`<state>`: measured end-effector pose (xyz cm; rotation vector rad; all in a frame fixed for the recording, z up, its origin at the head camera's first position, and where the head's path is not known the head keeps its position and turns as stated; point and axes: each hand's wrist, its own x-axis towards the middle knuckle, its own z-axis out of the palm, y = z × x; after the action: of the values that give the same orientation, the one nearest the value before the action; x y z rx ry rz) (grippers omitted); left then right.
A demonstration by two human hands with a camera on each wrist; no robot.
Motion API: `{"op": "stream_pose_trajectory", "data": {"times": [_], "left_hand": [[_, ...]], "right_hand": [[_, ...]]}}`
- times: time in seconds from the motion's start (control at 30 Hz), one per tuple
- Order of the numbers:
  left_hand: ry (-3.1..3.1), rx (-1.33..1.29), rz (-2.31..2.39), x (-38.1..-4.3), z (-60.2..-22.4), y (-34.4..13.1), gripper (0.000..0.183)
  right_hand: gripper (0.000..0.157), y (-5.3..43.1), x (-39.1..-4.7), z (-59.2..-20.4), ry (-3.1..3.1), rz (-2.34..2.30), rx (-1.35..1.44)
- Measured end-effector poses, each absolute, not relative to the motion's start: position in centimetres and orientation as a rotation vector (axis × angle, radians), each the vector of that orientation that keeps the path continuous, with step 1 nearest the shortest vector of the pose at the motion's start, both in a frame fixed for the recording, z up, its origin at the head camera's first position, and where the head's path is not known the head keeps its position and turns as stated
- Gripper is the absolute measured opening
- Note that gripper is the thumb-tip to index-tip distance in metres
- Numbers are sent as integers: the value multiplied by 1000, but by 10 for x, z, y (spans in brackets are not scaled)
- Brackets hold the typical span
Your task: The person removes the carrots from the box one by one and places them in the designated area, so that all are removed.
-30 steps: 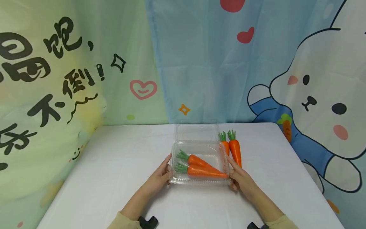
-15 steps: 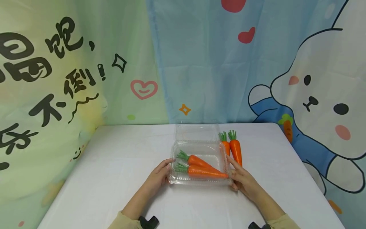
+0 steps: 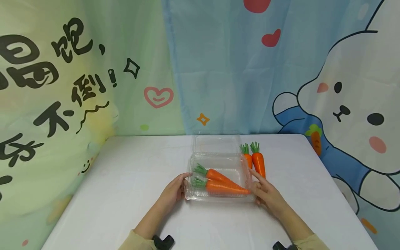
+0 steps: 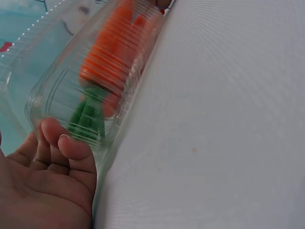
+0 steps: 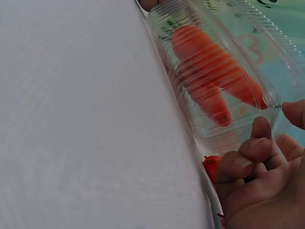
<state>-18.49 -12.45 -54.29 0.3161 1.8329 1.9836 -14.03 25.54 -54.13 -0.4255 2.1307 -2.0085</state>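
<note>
A clear plastic clamshell box (image 3: 218, 198) stands on the table with its lid (image 3: 216, 143) folded back. Two orange carrots with green tops lie slanting inside, an upper carrot (image 3: 217, 175) and a lower carrot (image 3: 223, 187). My left hand (image 3: 171, 191) holds the box's left side; in the left wrist view its bent fingertips (image 4: 76, 147) meet the wall by the green tops. At the right side my right hand (image 3: 268, 194) grips near the corner, one finger at the rim. The right wrist view has its thumb (image 5: 294, 113) and bent fingers around that corner.
Two more carrots, a nearer-left carrot (image 3: 248, 159) and a right-hand carrot (image 3: 258, 163), lie behind the right hand, partly hidden by box and fingers. The white table (image 3: 131, 163) ends at a printed curtain (image 3: 218, 69).
My left hand's upper finger has come down from along the side onto the rim. The right fingers have shifted slightly at the box's edge. Box and carrots keep their places.
</note>
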Motion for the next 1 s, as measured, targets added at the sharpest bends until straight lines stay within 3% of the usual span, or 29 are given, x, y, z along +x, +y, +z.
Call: {"op": "stream_pose_trajectory", "data": {"times": [0.1,0.3,0.6,1.0], "left_hand": [[1849,314,1988,-186,-544,-124,60],[2073,253,1891,-186,-546,-123,37],[2316,519,1806,-187,-548,-124,37],[2352,644,1747,-188,-548,-127,39]], "right_hand": [[57,255,-141,-537,2282,-1980,-456],[48,255,-145,-527,2598,-1808,-382],[33,262,-163,-510,2750,-1713,-452],[31,263,-188,-480,2684,-1648,-118]]}}
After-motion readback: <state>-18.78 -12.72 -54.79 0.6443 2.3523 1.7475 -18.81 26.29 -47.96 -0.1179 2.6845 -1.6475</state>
